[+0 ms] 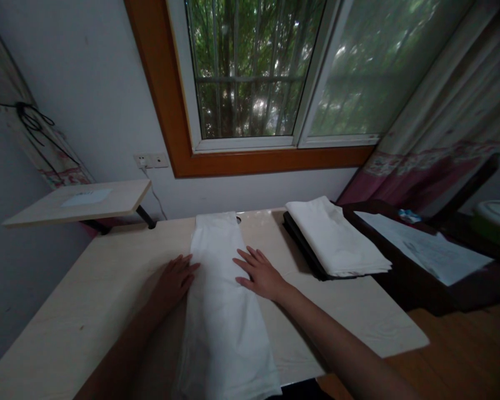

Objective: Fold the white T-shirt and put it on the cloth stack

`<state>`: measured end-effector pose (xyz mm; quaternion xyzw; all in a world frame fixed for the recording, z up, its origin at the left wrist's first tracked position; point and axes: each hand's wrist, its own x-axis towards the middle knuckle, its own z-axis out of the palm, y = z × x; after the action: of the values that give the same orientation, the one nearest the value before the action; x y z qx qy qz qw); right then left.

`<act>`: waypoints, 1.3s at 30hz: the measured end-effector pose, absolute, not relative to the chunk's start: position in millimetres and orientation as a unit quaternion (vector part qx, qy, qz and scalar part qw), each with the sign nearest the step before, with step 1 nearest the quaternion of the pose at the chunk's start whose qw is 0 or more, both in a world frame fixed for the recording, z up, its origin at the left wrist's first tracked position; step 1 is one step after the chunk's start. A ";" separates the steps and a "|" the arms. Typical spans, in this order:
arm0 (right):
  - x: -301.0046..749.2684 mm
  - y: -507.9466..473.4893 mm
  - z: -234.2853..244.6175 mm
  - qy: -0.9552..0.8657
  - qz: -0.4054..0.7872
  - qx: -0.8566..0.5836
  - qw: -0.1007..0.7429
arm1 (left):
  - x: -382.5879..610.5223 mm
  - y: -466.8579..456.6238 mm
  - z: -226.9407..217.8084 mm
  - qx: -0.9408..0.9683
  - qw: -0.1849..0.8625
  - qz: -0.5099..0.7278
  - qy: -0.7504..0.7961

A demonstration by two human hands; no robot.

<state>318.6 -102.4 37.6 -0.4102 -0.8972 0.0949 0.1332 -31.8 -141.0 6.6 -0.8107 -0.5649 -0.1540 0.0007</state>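
A long strip of folded white cloth (225, 322) runs lengthwise over the pale wooden table (91, 300), from the far edge to the near one. At its left edge rests my left hand (175, 280), fingers spread and the tips touching the fabric. My right hand (260, 275) lies flat with fingers apart on the cloth's right edge. Neither hand grips anything. To the right sits a folded white cloth (337, 239) on top of a folded black cloth (304, 250).
A small raised shelf (120, 201) with a paper on it stands at the back left. Behind the table are a wall socket (150, 160) and a window with a wooden frame (275, 162). Dark furniture holding a white sheet (425, 247) is at the right, beside a curtain (433, 139).
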 end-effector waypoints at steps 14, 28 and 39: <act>366.1 -129.9 38.6 -0.886 0.127 -0.397 0.201 | -39.7 -189.8 19.5 -0.820 -0.004 -0.211 -0.532; 312.8 -80.2 32.1 -0.901 0.068 -0.410 0.125 | -26.1 -140.0 21.5 -0.828 -0.010 -0.087 -0.554; 296.3 -66.7 46.5 -0.895 0.058 -0.413 0.160 | -22.4 -125.6 19.7 -0.814 -0.008 -0.098 -0.573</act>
<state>296.3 -66.7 46.5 -0.4133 -0.8945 0.0584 0.1599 -22.4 -125.6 19.7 -0.8138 -0.5727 -0.0983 -0.0085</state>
